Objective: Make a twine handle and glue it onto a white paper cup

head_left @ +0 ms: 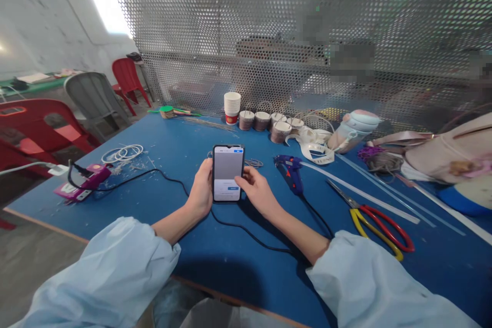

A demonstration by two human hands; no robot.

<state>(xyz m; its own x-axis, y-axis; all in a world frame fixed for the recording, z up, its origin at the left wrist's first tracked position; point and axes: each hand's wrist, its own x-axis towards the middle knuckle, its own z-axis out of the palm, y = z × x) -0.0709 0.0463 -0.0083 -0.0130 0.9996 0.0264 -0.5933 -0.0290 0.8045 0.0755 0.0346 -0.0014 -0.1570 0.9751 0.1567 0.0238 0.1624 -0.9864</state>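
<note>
A smartphone (228, 171) with a lit screen is held upright above the blue table, facing me. My left hand (201, 188) wraps round its left edge, fingers partly hidden behind it. At the right edge is my right hand (258, 188), its thumb on the lower part of the screen and its other fingers curled beside and behind the phone. To the right of that hand lies a blue glue gun (291, 171) with a long clear glue stick (357, 192) in its back. Scissors (378, 225) with red and yellow handles lie farther right.
A purple power strip (85, 183) sits on the left, its black cable running across the table. White cord (122, 154) is coiled behind it. Stacked paper cups (232, 105), several wrapped cups (280, 132), a bottle (355, 128) and a bag (446, 151) line the back and right.
</note>
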